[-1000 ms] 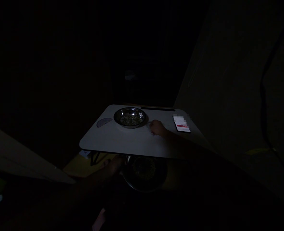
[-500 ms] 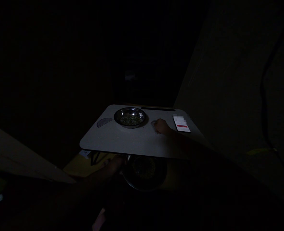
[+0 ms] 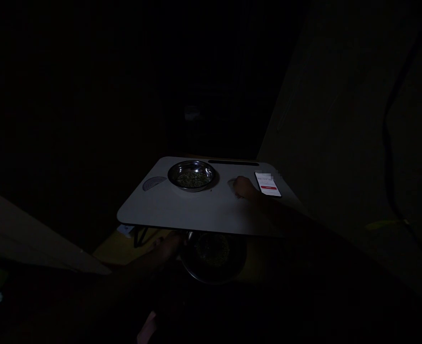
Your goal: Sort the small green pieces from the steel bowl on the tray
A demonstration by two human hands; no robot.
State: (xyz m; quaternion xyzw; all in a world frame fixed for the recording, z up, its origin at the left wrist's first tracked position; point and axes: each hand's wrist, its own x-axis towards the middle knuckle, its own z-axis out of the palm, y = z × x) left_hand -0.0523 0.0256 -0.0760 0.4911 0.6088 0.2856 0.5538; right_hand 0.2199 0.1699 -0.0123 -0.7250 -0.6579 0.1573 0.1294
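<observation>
The scene is very dark. A small white lap table (image 3: 182, 210) carries a steel bowl (image 3: 192, 174) with greenish bits in it. My right hand (image 3: 244, 187) rests on the tabletop between the bowl and a lit phone (image 3: 268, 184), fingers curled over a small pale thing I cannot make out. Below the table's near edge, my left hand (image 3: 166, 246) touches the rim of a larger steel plate (image 3: 214, 255) holding more greenish bits.
A round grey recess (image 3: 153, 183) marks the table's left side and a dark slot (image 3: 232, 163) runs along its far edge. A yellowish floor surface (image 3: 118, 246) shows under the table. A wall (image 3: 340, 143) rises on the right.
My right hand has slid to the right across the tabletop, away from the bowl and up beside the phone. My left hand has stayed at the plate.
</observation>
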